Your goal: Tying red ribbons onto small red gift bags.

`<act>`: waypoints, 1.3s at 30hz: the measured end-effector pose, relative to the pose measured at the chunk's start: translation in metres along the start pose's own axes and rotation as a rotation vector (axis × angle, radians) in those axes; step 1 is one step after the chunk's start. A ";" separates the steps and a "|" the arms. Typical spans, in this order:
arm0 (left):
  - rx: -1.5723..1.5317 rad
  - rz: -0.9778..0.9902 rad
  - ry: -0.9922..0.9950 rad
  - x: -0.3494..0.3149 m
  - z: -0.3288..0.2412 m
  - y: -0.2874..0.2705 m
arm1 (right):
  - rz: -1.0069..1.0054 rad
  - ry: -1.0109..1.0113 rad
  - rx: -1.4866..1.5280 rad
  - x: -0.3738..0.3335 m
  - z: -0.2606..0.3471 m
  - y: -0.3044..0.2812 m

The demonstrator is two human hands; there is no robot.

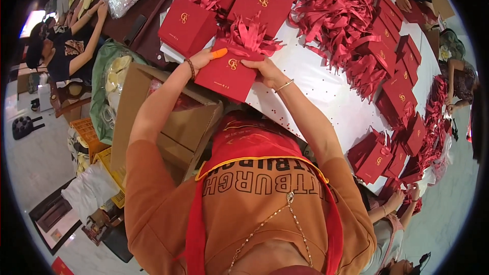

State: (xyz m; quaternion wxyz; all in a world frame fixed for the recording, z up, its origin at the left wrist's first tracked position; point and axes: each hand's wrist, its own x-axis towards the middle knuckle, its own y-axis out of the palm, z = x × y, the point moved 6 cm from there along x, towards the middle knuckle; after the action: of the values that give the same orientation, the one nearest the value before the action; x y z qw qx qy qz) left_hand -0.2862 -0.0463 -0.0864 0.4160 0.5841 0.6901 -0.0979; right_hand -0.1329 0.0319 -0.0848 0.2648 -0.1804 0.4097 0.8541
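A red paper gift bag (226, 80) with gold print is held between my hands at the near edge of the white table. It seems to lie on a stack of similar bags; how many I grip I cannot tell. My left hand (202, 61) grasps its upper left side, an orange finger cover on the thumb. My right hand (270, 73) closes on the upper right corner, thumb on the front. Red ribbon handles (247, 33) fan out past the top edge. Just beyond stand stacks of the same red bags (187, 24), touching one another.
An open cardboard box (175, 137) stands below my left forearm. Heaped red ribbons (336, 15) and rows of red bags (397, 99) cover the table's right side. Red specks dot the white tabletop (318, 99). Co-workers work at left (76, 46) and around the right edge.
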 end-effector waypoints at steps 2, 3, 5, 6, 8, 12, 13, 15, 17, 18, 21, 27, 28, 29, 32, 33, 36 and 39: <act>0.092 -0.125 0.075 -0.002 -0.020 -0.003 | 0.052 -0.021 0.006 0.004 0.014 0.006; 0.089 -0.124 0.078 -0.007 -0.025 0.000 | 0.051 -0.020 0.002 0.002 0.017 0.008; 0.119 -0.222 0.403 -0.034 -0.060 0.013 | -0.093 -0.263 -0.156 -0.016 0.055 0.022; 0.118 -0.150 0.519 -0.046 -0.075 0.026 | -0.005 -0.316 -0.239 -0.021 0.068 0.033; 0.136 -0.190 0.446 -0.032 -0.066 0.015 | -0.036 -0.286 -0.225 -0.014 0.061 0.026; 0.150 -0.111 0.299 0.001 -0.026 0.000 | -0.068 -0.228 -0.124 0.011 0.024 -0.004; 0.131 -0.095 0.254 0.001 -0.019 0.005 | -0.068 -0.177 -0.095 0.010 0.016 -0.008; 0.164 -0.148 0.124 -0.001 -0.016 0.000 | -0.120 -0.134 -0.116 0.020 0.009 -0.020; 0.195 -0.203 -0.003 -0.011 -0.013 -0.001 | -0.009 -0.077 -0.126 0.021 0.013 -0.011; 0.181 -0.175 0.104 -0.022 -0.016 0.008 | -0.010 -0.073 -0.125 0.019 0.013 -0.010; 0.238 -0.246 0.288 -0.026 0.007 -0.021 | -0.103 -0.187 -0.065 0.014 0.018 0.000; 0.154 -0.619 0.840 -0.059 0.008 -0.010 | 0.035 -0.215 -0.009 0.027 0.023 0.007; -0.013 -0.577 0.730 -0.051 0.004 -0.001 | 0.015 -0.244 0.064 0.054 0.004 -0.016; -0.073 -0.669 0.702 -0.049 0.005 -0.001 | -0.060 -0.326 -0.042 0.062 0.005 -0.016; -0.006 -0.790 0.685 -0.038 0.025 -0.053 | -0.216 -0.340 -0.320 0.060 0.004 -0.009; -0.008 -0.828 0.659 -0.031 0.029 -0.066 | -0.412 -0.382 -0.585 0.057 0.005 -0.016; 0.042 -0.846 0.659 -0.027 0.023 -0.059 | -0.456 -0.255 -0.833 0.039 0.015 -0.018; 0.175 -0.908 0.704 -0.031 0.022 -0.049 | -0.400 -0.060 -0.927 -0.003 0.038 -0.011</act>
State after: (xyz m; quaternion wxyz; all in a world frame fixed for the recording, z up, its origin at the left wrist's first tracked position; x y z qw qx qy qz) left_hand -0.3205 -0.0970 -0.0961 0.0279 0.2594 0.9575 -0.1231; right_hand -0.1278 0.0666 -0.0673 0.3268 -0.3294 -0.0631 0.8836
